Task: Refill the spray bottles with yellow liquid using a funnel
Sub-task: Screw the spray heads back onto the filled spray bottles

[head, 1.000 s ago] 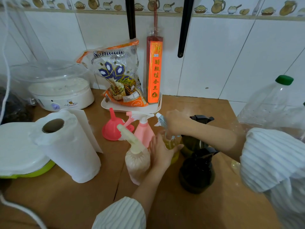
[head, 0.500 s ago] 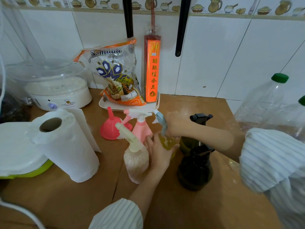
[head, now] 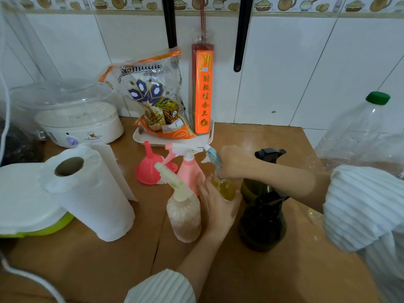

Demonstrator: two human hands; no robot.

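Two hands met on one small clear spray bottle (head: 226, 189), which stood upright near the middle of the wooden counter (head: 109, 259), yellow liquid showing through its wall. The left hand (head: 218, 206) wrapped the body from below and in front; the right hand (head: 231, 164) closed around the pale blue trigger head (head: 213, 156) directly above, so both grips stacked along the bottle's vertical axis (probably to twist the head on or off, though which I could not tell). A pink funnel (head: 150, 169) lay mouth-down well to the left, nearer the left hand, beside the pink spray bottle (head: 189, 169).
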